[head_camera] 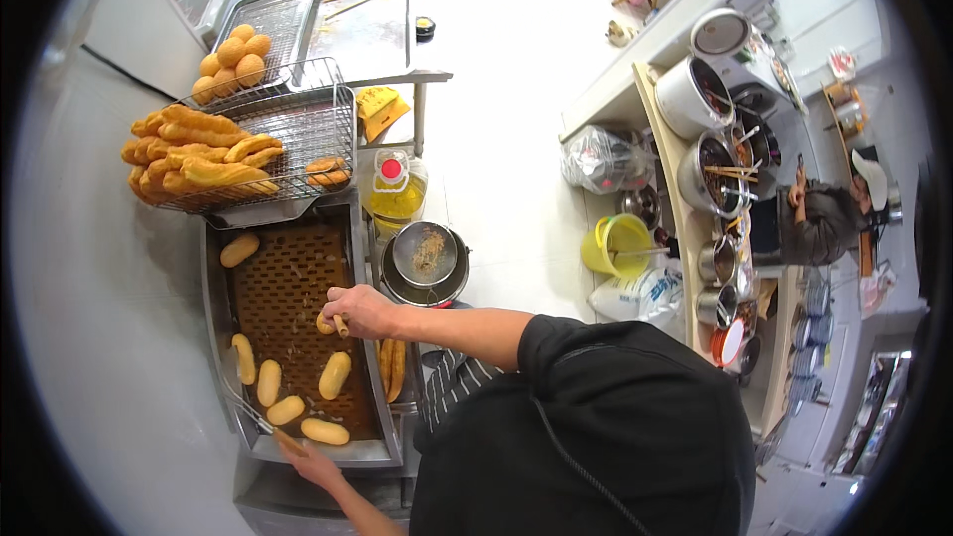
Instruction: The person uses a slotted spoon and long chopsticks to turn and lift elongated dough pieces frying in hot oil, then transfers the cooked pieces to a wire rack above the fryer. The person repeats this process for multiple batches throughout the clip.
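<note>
Pale golden dough pieces (334,375) lie in the brown oil of a rectangular metal fryer (393,424) with a slotted plate. My right hand (361,312) is closed around a wooden stick or chopsticks (341,325) above the oil; one dough piece (324,323) shows partly beneath it. The far ends of what it holds are hidden. At the fryer's near-bottom corner in the picture, my left hand (316,464) grips the wooden handle (289,441) of a metal-shafted tool (249,409), whose thin metal part reaches over the fryer's edge beside several dough pieces.
A wire basket (352,119) of fried dough sticks (201,156) stands at the fryer's end, with round fried balls (231,52) beyond. An oil jug (397,193) and a strainer bowl on a pot (425,254) are beside it. Another person (819,223) is behind a pot-laden shelf (670,156).
</note>
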Demonstrator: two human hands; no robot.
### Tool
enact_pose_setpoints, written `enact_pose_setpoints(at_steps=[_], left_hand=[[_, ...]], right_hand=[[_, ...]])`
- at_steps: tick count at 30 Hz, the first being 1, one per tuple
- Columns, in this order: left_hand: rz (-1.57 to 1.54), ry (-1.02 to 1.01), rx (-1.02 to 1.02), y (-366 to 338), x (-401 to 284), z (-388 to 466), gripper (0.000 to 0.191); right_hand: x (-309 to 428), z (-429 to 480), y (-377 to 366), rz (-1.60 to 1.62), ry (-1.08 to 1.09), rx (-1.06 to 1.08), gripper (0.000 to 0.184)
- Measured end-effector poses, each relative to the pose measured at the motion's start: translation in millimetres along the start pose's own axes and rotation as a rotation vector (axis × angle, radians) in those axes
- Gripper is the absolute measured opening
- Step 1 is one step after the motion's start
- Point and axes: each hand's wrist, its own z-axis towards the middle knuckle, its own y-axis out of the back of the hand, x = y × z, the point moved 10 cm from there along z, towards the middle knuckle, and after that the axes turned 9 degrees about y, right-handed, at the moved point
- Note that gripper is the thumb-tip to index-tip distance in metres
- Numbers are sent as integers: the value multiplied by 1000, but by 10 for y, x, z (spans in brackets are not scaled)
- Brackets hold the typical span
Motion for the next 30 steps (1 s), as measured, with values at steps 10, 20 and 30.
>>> enact_pose_setpoints(at_steps=[10,20,30], left_hand=[[54,-7,116,34,-423,-722,61],[1,-393,66,-260,-1673,195,63],[201,-466,71,-883,-2249,758,65]], right_hand=[[-84,-55,35,22,-30,-3,16],[-238,-62,68,81,-24,7,7],[-146,-47,166,69,-8,-28,8]])
